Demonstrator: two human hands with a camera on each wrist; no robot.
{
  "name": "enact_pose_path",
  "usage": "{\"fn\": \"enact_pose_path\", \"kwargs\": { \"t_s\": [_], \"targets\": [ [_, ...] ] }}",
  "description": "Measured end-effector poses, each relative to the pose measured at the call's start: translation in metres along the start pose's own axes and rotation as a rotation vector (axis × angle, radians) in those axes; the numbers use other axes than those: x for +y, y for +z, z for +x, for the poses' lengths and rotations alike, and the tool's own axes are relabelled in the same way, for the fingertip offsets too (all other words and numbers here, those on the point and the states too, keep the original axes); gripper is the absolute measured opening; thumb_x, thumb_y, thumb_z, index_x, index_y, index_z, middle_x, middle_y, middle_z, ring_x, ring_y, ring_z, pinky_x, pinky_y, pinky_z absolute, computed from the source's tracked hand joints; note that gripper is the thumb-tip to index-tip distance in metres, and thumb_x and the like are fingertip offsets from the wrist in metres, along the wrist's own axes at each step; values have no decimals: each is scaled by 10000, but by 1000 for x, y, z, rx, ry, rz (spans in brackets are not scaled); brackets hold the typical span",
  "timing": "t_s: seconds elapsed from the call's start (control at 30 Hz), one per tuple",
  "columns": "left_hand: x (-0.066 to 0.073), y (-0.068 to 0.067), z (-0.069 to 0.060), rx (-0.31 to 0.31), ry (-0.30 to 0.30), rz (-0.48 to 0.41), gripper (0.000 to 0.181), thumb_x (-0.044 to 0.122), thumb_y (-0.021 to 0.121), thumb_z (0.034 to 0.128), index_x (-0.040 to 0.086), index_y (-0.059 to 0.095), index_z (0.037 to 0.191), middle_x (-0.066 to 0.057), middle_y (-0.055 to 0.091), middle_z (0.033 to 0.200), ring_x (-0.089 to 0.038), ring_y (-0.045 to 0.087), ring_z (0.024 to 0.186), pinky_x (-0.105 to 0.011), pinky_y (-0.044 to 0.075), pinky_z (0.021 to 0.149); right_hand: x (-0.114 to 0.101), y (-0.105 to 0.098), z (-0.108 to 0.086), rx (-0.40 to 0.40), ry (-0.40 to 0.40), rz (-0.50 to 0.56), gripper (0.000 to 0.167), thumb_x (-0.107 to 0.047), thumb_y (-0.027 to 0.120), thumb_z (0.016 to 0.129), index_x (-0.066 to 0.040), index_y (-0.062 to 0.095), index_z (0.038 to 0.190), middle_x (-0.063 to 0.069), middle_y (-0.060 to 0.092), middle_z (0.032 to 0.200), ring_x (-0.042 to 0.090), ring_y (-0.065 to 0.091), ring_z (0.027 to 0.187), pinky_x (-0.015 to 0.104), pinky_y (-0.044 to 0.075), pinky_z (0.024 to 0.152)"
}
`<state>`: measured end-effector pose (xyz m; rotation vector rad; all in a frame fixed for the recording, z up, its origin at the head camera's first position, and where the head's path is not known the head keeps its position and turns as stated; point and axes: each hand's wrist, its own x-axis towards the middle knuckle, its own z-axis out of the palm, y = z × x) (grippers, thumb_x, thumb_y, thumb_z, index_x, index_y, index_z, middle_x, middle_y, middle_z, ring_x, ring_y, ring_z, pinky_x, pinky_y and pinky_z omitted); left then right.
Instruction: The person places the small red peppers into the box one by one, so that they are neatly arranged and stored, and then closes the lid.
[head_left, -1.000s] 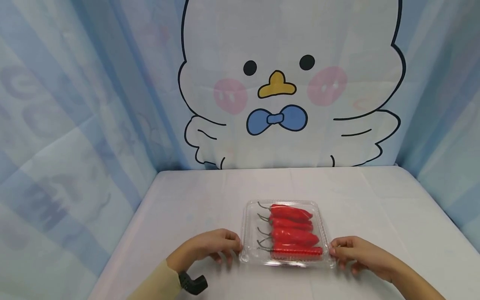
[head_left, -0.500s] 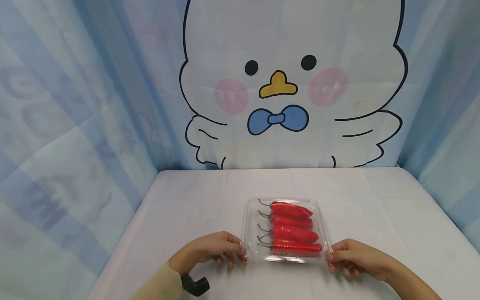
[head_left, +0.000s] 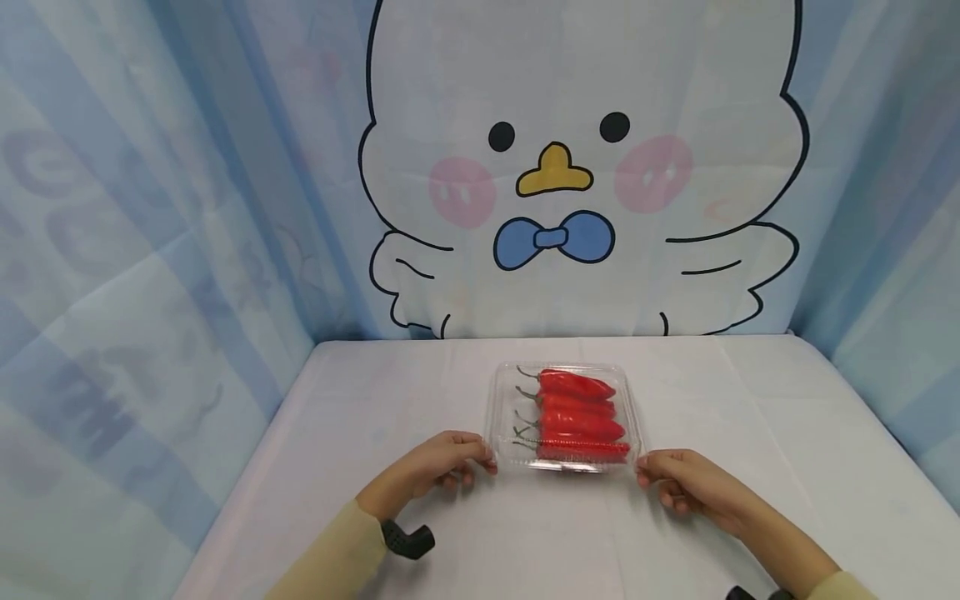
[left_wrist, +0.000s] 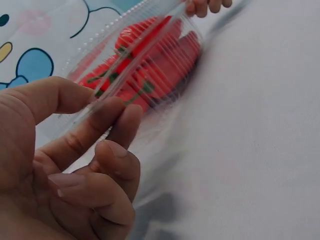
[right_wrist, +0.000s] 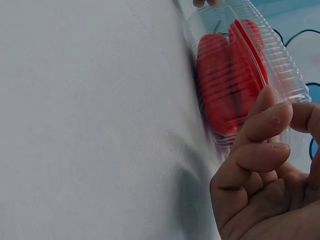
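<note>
A clear plastic clamshell box (head_left: 504, 417) lies in the middle of the table, with several red chili peppers (head_left: 577, 427) inside, their green stems toward the left. My left hand (head_left: 442, 462) pinches the box's near left corner between thumb and fingers; the left wrist view shows the rim (left_wrist: 137, 57) caught at the fingertips. At the near right corner my right hand (head_left: 693, 483) pinches the rim likewise, its lower fingers curled below in the right wrist view. The lid looks closed over the peppers.
White cloth covers the table (head_left: 540, 550). A curtain (head_left: 555, 300) with a cartoon bird hangs along the back edge, and blue patterned curtains (head_left: 142, 300) stand at both sides. Dark wrist devices (head_left: 408, 540) sit on the forearms.
The box of peppers has moved away from me toward the back of the table, with both hands travelling along at its near corners. The right sleeve has come into view.
</note>
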<state>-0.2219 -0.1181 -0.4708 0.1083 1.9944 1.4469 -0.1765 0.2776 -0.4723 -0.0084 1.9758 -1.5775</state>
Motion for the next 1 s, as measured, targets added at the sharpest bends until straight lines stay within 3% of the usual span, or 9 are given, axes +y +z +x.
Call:
{"fn": "enact_pose_path", "kwargs": {
  "t_s": [0.17,0.37,0.5,0.73,0.87,1.0],
  "targets": [
    [-3,2,7,19,21,-31,251,316,669,952,90,745,1033,36,740,951,-79,522,637,-208,325,516,-1,0,1,37,-9,7,318,-341,541,1048,-66,688,985,-52,578,680,41,486,575,170,424,533],
    [-5,5,9,22,65,-59,216,276,672,951,76,740,997,48,720,889,-62,471,611,-202,302,510,1,-2,1,74,-26,26,361,-326,540,1076,-7,697,1140,-48,711,894,65,641,771,199,462,620],
    [-4,6,8,33,60,-62,212,278,676,951,80,742,990,57,715,877,-57,458,605,-202,309,511,1,-3,1,70,-37,40,373,-322,540,1082,8,688,1170,-41,750,954,70,709,863,205,487,641],
    [-1,5,7,40,34,-50,243,299,684,951,74,746,1019,57,732,900,-63,493,612,-203,312,513,0,-2,1,78,-14,54,368,-348,546,1076,-20,702,1137,-40,751,944,85,707,867,218,501,643],
    [2,3,4,38,38,12,280,326,667,975,70,742,1059,37,733,941,-89,523,645,-214,350,538,-4,0,1,112,-16,-27,401,-364,532,1078,2,677,1157,-7,730,973,124,668,876,265,515,667],
    [5,-3,0,48,54,142,329,372,582,1039,74,716,1081,9,727,977,-119,565,689,-238,398,584,-10,0,-1,162,-46,-207,462,-382,484,1092,35,636,1219,55,721,1053,174,646,875,318,518,673]
  ]
}}
